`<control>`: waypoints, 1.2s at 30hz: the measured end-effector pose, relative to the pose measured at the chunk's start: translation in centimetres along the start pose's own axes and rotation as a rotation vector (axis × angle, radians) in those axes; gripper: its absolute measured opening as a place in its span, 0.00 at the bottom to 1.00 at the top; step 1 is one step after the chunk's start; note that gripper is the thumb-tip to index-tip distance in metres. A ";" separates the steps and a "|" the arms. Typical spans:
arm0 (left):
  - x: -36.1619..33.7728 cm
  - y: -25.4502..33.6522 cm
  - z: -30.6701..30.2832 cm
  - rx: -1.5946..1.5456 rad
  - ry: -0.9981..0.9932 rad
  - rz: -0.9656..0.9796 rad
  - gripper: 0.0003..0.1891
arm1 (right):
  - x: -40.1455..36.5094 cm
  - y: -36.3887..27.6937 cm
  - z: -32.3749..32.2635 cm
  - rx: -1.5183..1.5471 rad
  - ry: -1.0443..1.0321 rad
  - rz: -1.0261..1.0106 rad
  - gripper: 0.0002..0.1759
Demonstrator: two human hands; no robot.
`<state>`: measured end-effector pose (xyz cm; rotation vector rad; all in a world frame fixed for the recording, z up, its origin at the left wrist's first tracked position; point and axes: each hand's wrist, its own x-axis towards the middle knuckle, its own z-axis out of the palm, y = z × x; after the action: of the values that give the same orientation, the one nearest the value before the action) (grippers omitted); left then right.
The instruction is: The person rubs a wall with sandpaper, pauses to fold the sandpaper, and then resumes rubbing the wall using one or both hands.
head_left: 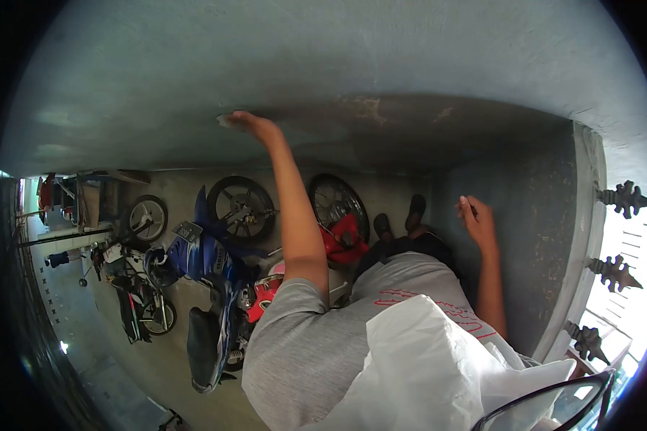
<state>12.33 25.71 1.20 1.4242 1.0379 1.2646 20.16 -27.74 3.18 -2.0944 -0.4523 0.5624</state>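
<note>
My left hand (250, 123) is stretched out to the grey wall (323, 57), its fingers closed on a small whitish pad (225, 120) that lies against the surface. Whether the pad is a sponge or a folded cloth cannot be made out. Lower down, near the darker side wall (528, 208), my right hand (479, 219) hangs in the air. Its fingers are loosely bent, with a gap between them, and nothing shows in them. Pale scuffed patches (370, 109) mark the wall between the two hands.
A blue motorbike (212, 251) and a red one (345, 237) stand close on my left, with another motorbike (140, 287) beyond. Dark pointed metal ornaments (615, 273) line the right edge. White material (424, 359) and a glasses rim (546, 395) fill the lower foreground.
</note>
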 end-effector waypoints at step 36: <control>-1.0 -1.2 1.4 -0.314 0.013 -0.413 0.53 | 0.8 -1.3 0.5 -0.009 0.048 -0.016 0.21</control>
<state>13.60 24.83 -0.25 0.9084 1.0257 1.0750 20.46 -26.30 3.81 -2.1060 -0.4446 0.5002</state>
